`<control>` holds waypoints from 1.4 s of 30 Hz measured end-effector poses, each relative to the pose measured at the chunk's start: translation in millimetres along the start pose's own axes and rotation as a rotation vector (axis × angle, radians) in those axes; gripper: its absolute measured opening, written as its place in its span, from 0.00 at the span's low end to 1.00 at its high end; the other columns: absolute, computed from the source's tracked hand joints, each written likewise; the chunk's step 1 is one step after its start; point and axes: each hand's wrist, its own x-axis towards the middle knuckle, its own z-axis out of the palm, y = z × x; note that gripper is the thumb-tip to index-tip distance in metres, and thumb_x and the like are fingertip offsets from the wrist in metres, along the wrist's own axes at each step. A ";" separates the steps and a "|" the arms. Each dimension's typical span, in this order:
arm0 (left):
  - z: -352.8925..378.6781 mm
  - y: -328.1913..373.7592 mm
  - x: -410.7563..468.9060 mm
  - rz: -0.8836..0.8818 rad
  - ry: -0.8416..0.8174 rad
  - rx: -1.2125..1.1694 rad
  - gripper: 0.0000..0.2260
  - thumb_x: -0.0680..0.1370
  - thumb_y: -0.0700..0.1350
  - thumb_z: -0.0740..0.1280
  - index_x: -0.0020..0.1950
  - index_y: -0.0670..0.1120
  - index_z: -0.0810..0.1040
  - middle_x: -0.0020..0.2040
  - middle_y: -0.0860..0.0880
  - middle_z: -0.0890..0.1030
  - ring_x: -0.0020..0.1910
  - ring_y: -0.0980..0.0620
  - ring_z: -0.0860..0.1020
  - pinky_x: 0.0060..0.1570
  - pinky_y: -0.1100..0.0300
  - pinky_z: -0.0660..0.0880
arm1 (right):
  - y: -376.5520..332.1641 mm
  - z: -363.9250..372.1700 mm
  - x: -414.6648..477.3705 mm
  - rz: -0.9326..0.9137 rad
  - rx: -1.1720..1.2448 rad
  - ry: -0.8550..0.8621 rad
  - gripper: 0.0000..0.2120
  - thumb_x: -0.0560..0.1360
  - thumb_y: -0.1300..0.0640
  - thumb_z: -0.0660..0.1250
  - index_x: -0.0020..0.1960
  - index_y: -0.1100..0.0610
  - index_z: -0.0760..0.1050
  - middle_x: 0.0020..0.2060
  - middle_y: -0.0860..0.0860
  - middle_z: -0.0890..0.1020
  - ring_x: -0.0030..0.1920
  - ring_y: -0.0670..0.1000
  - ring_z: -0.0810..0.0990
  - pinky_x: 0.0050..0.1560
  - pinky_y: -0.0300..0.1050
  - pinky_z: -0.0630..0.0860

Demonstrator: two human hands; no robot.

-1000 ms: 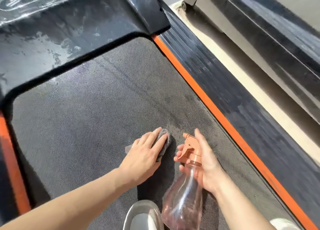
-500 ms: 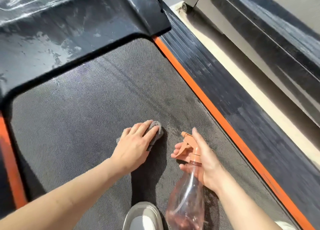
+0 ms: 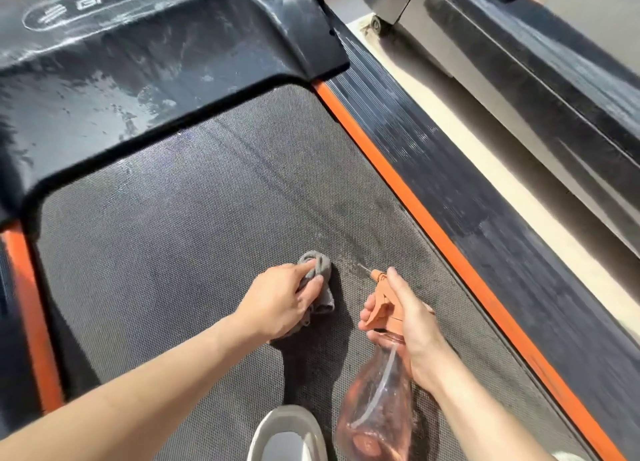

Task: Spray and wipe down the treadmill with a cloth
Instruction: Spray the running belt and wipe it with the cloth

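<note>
The left hand (image 3: 280, 299) is clutching a bunched grey cloth (image 3: 318, 280) on the treadmill belt (image 3: 166, 252), pressing it down. At three o'clock from it, the right hand (image 3: 412, 325) is gripping a pink spray bottle (image 3: 377, 401), its nozzle pointing toward eleven o'clock over a damp patch.

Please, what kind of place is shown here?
Probably a gym or home workout room: the person crouches on a treadmill belt with orange side strips, and a second machine stands alongside.

white shoe (image 3: 287, 433) – btm centre, beige floor (image 3: 433, 89)
</note>
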 end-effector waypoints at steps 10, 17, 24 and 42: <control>34.5 26.8 -20.6 0.201 0.070 0.379 0.27 0.71 0.50 0.56 0.69 0.48 0.72 0.57 0.45 0.77 0.55 0.43 0.78 0.50 0.51 0.76 | 15.4 -8.1 -16.5 0.007 0.012 0.019 0.31 0.66 0.32 0.67 0.47 0.61 0.81 0.39 0.60 0.84 0.40 0.56 0.84 0.36 0.44 0.79; 28.3 16.7 -14.0 0.361 -0.192 0.408 0.25 0.78 0.56 0.54 0.76 0.62 0.62 0.79 0.46 0.60 0.79 0.48 0.54 0.76 0.50 0.49 | 23.1 -24.3 -23.9 -0.004 0.103 0.107 0.30 0.68 0.35 0.67 0.50 0.63 0.81 0.36 0.60 0.81 0.34 0.56 0.80 0.33 0.46 0.77; 31.0 28.4 -16.4 0.678 -0.212 0.474 0.17 0.78 0.55 0.59 0.66 0.58 0.77 0.71 0.49 0.74 0.72 0.47 0.69 0.65 0.48 0.72 | 23.7 -29.0 -22.1 0.029 0.091 0.175 0.30 0.67 0.29 0.67 0.41 0.58 0.84 0.39 0.60 0.85 0.38 0.57 0.83 0.39 0.48 0.78; -27.1 -42.9 111.5 -0.056 0.128 0.477 0.25 0.81 0.58 0.55 0.78 0.58 0.58 0.79 0.44 0.59 0.78 0.44 0.55 0.75 0.43 0.51 | 12.2 -48.5 -3.8 -0.013 0.211 0.149 0.32 0.70 0.34 0.66 0.56 0.62 0.80 0.48 0.62 0.84 0.51 0.60 0.85 0.47 0.51 0.77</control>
